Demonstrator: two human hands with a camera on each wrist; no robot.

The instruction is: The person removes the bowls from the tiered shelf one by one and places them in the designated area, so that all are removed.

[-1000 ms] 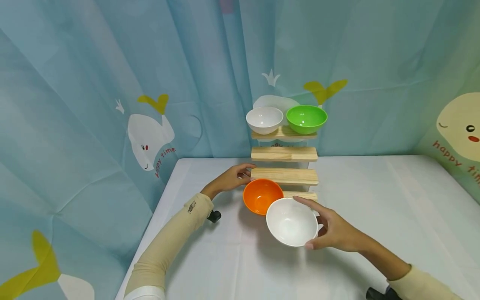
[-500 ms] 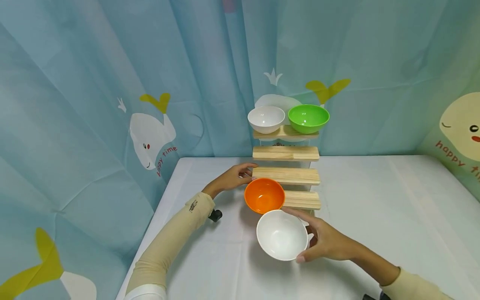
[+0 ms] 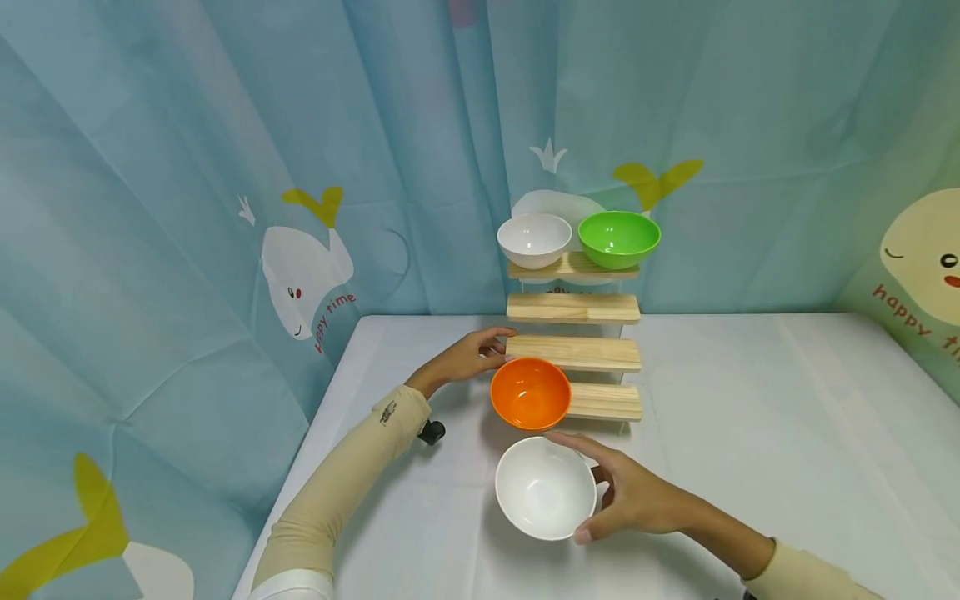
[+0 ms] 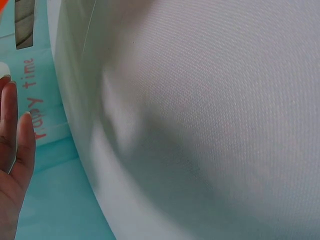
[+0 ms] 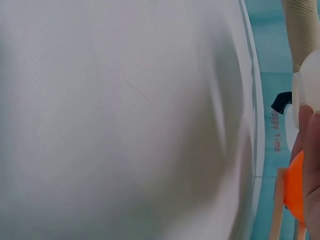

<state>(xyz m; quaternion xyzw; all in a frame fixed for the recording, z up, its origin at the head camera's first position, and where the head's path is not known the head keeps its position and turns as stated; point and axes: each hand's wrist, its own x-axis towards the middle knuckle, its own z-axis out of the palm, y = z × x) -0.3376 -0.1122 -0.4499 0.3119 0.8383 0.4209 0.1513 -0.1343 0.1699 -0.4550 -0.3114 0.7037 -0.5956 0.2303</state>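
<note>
In the head view my right hand (image 3: 637, 496) grips a white bowl (image 3: 546, 488) by its right side, thumb near the front and a finger at the back rim, in front of the rack. The right wrist view shows part of this bowl (image 5: 311, 82) beside the fingers. An orange bowl (image 3: 530, 393) sits at the left of the lowest wooden shelf (image 3: 604, 402). My left hand (image 3: 467, 356) touches the left end of the second shelf from the bottom (image 3: 573, 352), fingers bent around its edge.
Another white bowl (image 3: 535, 241) and a green bowl (image 3: 618, 239) stand side by side on the top shelf (image 3: 573, 266). Below them runs another wooden shelf (image 3: 573, 308). A printed blue curtain (image 3: 420, 125) hangs behind the white table (image 3: 757, 433).
My right hand has carried the white bowl left and toward the front, away from the lowest shelf, uncovering more of it. The left hand stays at the rack.
</note>
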